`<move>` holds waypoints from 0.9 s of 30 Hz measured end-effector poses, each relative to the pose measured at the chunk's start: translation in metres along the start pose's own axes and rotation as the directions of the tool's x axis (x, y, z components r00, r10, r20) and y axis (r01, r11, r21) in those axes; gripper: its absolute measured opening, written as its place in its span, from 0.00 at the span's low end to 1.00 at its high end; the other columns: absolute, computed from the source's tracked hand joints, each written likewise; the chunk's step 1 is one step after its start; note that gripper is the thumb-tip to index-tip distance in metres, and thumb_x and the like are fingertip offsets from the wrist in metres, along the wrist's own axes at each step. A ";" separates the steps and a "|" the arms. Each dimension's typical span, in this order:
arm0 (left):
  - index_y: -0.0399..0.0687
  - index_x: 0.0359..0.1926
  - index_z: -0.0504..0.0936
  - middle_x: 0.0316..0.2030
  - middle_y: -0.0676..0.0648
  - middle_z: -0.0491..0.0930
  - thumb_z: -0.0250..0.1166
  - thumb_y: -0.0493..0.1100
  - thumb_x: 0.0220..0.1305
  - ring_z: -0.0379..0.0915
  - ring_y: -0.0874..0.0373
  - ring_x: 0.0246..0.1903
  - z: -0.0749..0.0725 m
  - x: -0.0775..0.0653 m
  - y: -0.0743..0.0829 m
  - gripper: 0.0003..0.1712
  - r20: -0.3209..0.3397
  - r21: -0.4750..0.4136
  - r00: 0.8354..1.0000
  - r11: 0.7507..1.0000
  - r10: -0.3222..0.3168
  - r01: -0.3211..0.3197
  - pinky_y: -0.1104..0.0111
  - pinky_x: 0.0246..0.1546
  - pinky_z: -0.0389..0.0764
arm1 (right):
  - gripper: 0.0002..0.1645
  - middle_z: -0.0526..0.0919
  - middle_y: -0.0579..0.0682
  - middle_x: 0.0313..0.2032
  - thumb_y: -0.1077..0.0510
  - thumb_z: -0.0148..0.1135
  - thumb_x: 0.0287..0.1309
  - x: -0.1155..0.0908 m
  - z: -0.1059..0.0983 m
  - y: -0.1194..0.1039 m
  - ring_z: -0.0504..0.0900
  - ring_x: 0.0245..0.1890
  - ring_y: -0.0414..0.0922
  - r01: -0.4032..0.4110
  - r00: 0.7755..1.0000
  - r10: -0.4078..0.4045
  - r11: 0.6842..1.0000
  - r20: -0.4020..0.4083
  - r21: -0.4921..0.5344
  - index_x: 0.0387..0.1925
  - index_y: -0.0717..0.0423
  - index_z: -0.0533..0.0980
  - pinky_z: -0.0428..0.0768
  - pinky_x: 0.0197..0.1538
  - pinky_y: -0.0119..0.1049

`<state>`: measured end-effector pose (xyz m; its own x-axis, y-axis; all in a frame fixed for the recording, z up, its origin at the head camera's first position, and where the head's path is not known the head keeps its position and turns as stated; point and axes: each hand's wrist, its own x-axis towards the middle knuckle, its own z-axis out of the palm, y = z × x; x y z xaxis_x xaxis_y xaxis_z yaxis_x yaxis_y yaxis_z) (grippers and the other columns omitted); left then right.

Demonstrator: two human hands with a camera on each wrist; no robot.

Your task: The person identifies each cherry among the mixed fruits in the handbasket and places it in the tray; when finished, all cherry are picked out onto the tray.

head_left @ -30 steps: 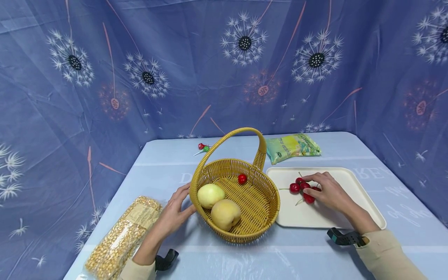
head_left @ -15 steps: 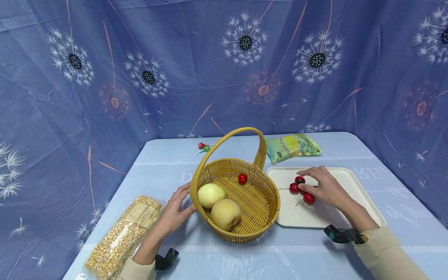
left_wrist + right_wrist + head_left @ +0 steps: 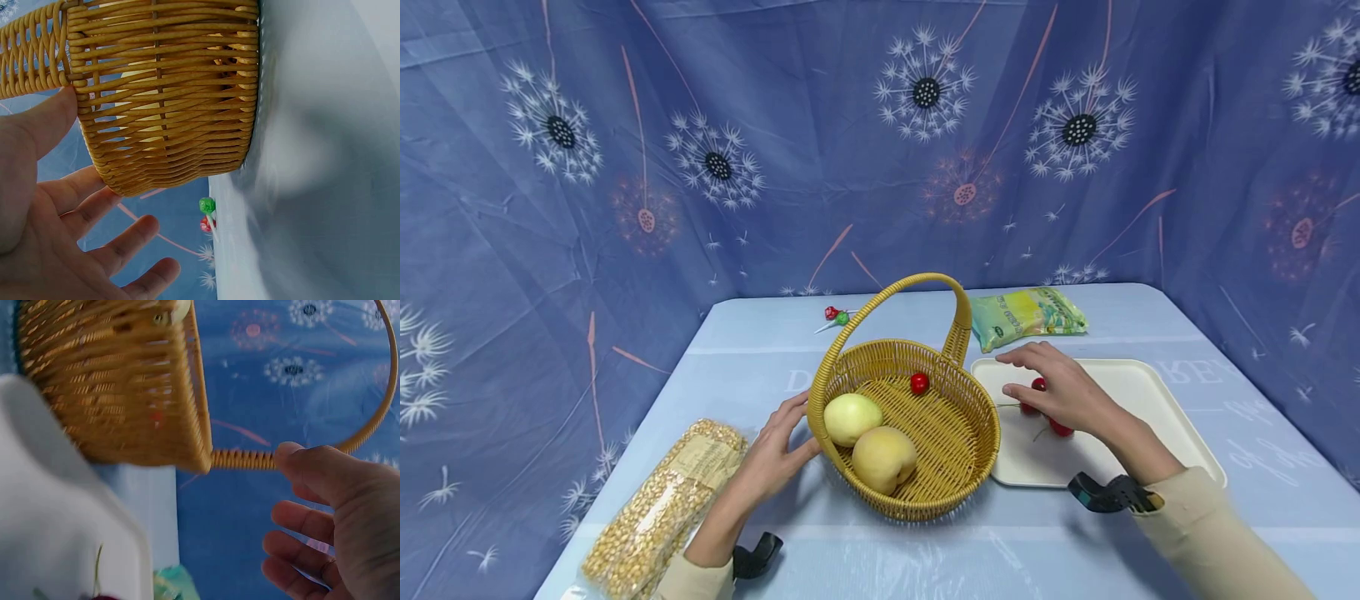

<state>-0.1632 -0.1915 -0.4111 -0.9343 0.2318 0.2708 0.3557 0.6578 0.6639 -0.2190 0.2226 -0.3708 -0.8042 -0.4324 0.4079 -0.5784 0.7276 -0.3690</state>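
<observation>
A wicker basket [image 3: 973,479] with a tall handle holds a pale green fruit [image 3: 852,419], a yellow peach [image 3: 883,461] and one red cherry [image 3: 919,383]. At its left side, my left hand [image 3: 771,462] rests thumb and fingertips against the outside near the handle's base; its other fingers are extended. My right hand [image 3: 1063,392] is above the cream tray [image 3: 1172,433], thumb and fingers apart, nothing seen between them. Below it are several cherries [image 3: 1060,429], partly hidden by the hand. In the right wrist view the basket's handle [image 3: 244,460] appears behind the thumb.
A clear bag of corn kernels [image 3: 662,508] lies at the left table edge. Two lollipops [image 3: 837,317], red and green, lie behind the basket. A green and yellow packet [image 3: 1028,315] is behind the tray. Blue patterned cloth [image 3: 820,150] surrounds the table.
My right hand has risen off the cherries and moved left towards the basket, its thumb and fingers spreading apart. My left hand and the basket have stayed put.
</observation>
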 end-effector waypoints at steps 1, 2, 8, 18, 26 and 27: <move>0.49 0.63 0.71 0.69 0.46 0.61 0.65 0.52 0.59 0.54 0.41 0.69 0.000 0.000 0.000 0.32 -0.001 0.000 1.000 1.000 0.001 -0.001 0.37 0.63 0.59 | 0.22 0.80 0.50 0.50 0.51 0.66 0.55 0.003 0.000 -0.003 0.78 0.47 0.47 0.014 1.000 -0.014 1.000 0.000 0.001 0.53 0.47 0.76 0.79 0.45 0.47; 0.49 0.63 0.71 0.69 0.46 0.61 0.65 0.52 0.59 0.54 0.41 0.69 0.000 0.000 0.000 0.32 -0.001 0.001 1.000 1.000 0.002 -0.002 0.37 0.63 0.59 | 0.23 0.80 0.50 0.51 0.52 0.67 0.55 0.005 0.000 -0.007 0.78 0.46 0.47 0.029 1.000 -0.029 1.000 0.001 0.002 0.53 0.47 0.76 0.79 0.44 0.46; 0.49 0.62 0.72 0.69 0.47 0.61 0.66 0.52 0.58 0.54 0.41 0.69 0.000 0.000 0.000 0.32 -0.007 -0.003 1.000 1.000 0.008 -0.008 0.37 0.63 0.60 | 0.24 0.80 0.50 0.47 0.53 0.69 0.52 0.021 0.005 -0.025 0.80 0.44 0.47 0.110 0.994 -0.110 0.994 0.009 -0.014 0.53 0.51 0.77 0.80 0.42 0.44; 0.49 0.62 0.71 0.69 0.47 0.61 0.65 0.52 0.59 0.54 0.41 0.69 0.000 0.000 0.000 0.32 -0.004 -0.008 1.000 1.000 0.009 -0.009 0.37 0.63 0.59 | 0.25 0.80 0.50 0.46 0.50 0.67 0.55 0.045 0.013 -0.051 0.78 0.43 0.43 0.146 0.984 -0.144 0.989 0.100 -0.015 0.54 0.51 0.75 0.77 0.41 0.39; 0.54 0.63 0.71 0.69 0.47 0.60 0.65 0.53 0.59 0.53 0.42 0.69 0.000 -0.001 0.001 0.31 0.002 -0.015 1.000 1.000 -0.013 0.013 0.37 0.63 0.58 | 0.25 0.81 0.52 0.48 0.50 0.65 0.56 0.066 0.027 -0.065 0.78 0.48 0.49 0.164 0.972 -0.152 0.985 0.179 -0.059 0.55 0.54 0.75 0.79 0.46 0.45; 0.54 0.63 0.71 0.69 0.48 0.60 0.65 0.53 0.59 0.53 0.42 0.69 0.000 -0.001 0.001 0.31 0.003 -0.013 1.000 1.000 -0.014 0.014 0.37 0.63 0.58 | 0.25 0.80 0.53 0.49 0.50 0.65 0.56 0.068 0.029 -0.066 0.78 0.49 0.50 0.164 0.970 -0.149 0.984 0.194 -0.065 0.55 0.54 0.75 0.79 0.47 0.46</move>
<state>-0.1617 -0.1909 -0.4107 -0.9394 0.2244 0.2593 0.3425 0.6516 0.6769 -0.2398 0.1294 -0.3430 -0.7202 -0.6308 0.2887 -0.6923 0.6799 -0.2417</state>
